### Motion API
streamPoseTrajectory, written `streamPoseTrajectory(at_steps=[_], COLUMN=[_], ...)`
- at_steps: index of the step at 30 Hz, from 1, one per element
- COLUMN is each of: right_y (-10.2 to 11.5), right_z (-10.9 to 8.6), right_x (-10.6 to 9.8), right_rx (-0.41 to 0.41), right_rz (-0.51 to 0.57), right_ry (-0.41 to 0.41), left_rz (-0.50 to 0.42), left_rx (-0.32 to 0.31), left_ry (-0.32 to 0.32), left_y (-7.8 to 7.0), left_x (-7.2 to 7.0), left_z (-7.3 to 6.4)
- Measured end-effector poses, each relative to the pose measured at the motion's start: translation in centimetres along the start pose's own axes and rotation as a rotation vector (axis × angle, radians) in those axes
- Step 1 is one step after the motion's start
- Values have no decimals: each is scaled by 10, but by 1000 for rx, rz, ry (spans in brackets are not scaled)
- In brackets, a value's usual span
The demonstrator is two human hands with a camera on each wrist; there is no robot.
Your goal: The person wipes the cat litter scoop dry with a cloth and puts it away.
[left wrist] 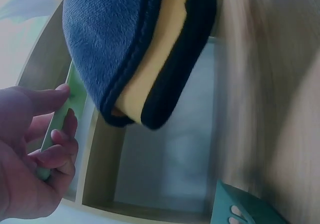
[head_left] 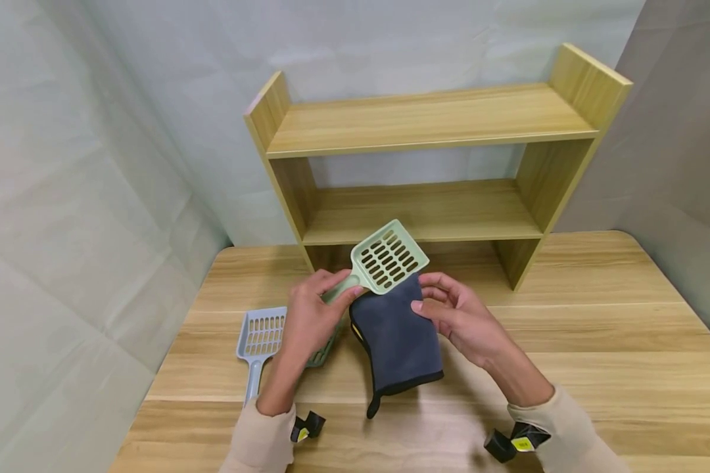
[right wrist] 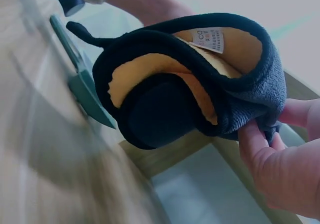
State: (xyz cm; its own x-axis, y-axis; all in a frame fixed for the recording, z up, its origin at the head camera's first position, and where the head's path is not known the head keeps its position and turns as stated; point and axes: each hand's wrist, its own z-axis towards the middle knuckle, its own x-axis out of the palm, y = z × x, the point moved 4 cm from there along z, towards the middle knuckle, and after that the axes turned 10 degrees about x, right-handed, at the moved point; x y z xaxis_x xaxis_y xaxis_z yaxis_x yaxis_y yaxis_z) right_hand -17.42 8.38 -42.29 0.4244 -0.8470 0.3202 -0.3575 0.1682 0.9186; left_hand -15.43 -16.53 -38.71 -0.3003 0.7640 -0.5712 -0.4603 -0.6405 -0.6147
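Observation:
My left hand (head_left: 317, 312) pinches the handle of a pale green slotted litter scoop (head_left: 386, 258) between thumb and fingers. The scoop's blade points up and right, overlapping the top of a dark blue plush cloth (head_left: 398, 341). That cloth is folded over, with black edging, a hanging loop and a yellow lining. Its white label (right wrist: 209, 39) shows in the right wrist view. At the cloth's upper right edge, my right hand (head_left: 458, 318) grips the fabric with thumb and fingers. Whether the scoop touches the cloth cannot be told.
A grey-blue slotted scoop (head_left: 263, 335) lies on the wooden table (head_left: 615, 341) at the left. A dark green scoop (head_left: 321, 355) is partly hidden behind my left arm. Behind my hands stands a wooden shelf unit (head_left: 432, 121) with two visible boards.

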Motion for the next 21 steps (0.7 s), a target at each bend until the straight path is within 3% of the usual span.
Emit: streamPoseTrajectory(at_steps=[10,17,21], right_y=[3,20,31], right_z=[1,-5,-10], right_x=[-7,-26,-40], right_rx=[8,-42,-87], right_rz=[34,85,45], right_ry=[-102,-134,-130], left_rz=[12,4,19], left_rx=[-3,-43,-70], left_ry=[-7,10,36], left_y=[0,2,1], left_x=[0,-7,-12], left_z=[1,3,4])
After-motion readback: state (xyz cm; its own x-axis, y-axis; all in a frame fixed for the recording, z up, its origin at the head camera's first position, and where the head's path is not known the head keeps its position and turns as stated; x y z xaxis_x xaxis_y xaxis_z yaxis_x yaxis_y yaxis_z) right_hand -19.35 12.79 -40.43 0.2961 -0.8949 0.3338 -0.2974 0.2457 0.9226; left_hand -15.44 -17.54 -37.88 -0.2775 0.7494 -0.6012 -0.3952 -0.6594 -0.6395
